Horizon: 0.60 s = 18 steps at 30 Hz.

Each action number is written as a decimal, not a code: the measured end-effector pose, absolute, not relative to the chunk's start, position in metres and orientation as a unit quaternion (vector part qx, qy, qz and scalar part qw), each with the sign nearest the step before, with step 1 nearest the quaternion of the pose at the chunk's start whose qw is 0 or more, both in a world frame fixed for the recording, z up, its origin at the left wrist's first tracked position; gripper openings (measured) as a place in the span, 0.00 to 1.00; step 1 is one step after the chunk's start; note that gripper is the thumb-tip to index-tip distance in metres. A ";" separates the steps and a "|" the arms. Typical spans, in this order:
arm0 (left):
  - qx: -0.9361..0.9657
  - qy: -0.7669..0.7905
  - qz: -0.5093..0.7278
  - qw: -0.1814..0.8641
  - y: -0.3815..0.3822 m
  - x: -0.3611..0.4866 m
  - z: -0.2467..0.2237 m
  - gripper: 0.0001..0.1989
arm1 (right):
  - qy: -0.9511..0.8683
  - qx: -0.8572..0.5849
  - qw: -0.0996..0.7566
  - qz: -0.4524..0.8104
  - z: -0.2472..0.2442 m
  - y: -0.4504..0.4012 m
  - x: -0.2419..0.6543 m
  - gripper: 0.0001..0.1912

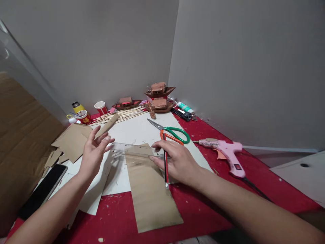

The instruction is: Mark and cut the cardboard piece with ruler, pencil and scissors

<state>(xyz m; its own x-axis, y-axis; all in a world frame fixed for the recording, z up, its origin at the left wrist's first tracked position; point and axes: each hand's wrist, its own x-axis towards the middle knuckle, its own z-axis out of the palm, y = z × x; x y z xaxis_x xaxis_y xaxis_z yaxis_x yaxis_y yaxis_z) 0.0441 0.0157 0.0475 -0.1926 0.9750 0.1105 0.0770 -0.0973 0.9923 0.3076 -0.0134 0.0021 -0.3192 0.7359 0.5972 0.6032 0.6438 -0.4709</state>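
My right hand (179, 161) grips a clear plastic ruler (134, 148) between thumb and fingers. A red-and-black pencil (166, 162) is also in that hand, its eraser end pointing toward me. My left hand (95, 149) is at the ruler's left end, fingers apart and fingertips close to it; whether they touch it I cannot tell. Under the ruler lies a long strip of brown cardboard (154, 200), partly over white paper (137, 130). Just beyond my left fingers is a rolled piece of brown cardboard (109, 124). Green-and-orange-handled scissors (175, 132) rest beyond my right hand.
A pink glue gun (225, 150) lies at right on the red tabletop (111, 217). Model boats (159, 105), thin wooden sticks (124, 114) and paper cups (101, 107) stand at the back. Cardboard pieces (73, 140) and a phone (43, 189) are at left.
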 end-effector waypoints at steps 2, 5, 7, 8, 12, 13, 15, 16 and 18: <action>0.467 0.534 0.571 0.414 0.026 0.046 0.044 0.40 | -0.797 -0.419 0.430 0.062 0.002 -0.015 0.307 0.11; 0.455 0.531 0.536 0.473 0.035 0.046 0.039 0.30 | -0.800 -0.417 0.430 0.036 0.004 -0.014 0.310 0.11; 0.460 0.528 0.482 0.526 0.035 0.046 0.038 0.24 | -0.812 -0.408 0.416 0.038 0.005 -0.011 0.313 0.11; 0.462 0.526 0.459 0.547 0.035 0.046 0.038 0.22 | -0.818 -0.403 0.408 0.039 0.005 -0.009 0.315 0.11; 0.457 0.526 0.397 0.597 0.032 0.044 0.031 0.19 | -0.831 -0.410 0.373 0.047 0.002 0.002 0.322 0.13; 0.453 0.527 0.385 0.607 0.032 0.043 0.027 0.19 | -0.832 -0.416 0.363 0.052 0.000 0.005 0.322 0.13; 0.443 0.528 0.366 0.625 0.031 0.041 0.017 0.19 | -0.836 -0.426 0.340 0.068 -0.006 0.011 0.323 0.14; 0.437 0.527 0.362 0.633 0.031 0.039 0.011 0.19 | -0.838 -0.430 0.326 0.078 -0.010 0.013 0.323 0.14; 0.428 0.526 0.357 0.643 0.030 0.038 0.001 0.19 | -0.842 -0.437 0.301 0.098 -0.018 0.017 0.323 0.14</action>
<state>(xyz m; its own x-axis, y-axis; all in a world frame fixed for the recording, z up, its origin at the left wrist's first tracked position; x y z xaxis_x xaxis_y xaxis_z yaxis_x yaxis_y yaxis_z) 0.0379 0.0297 0.0007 0.1925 0.9086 -0.3706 -0.0084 0.3792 0.9253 0.3227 0.0172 -0.0183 -0.4375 0.7943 0.4216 0.6763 0.5996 -0.4279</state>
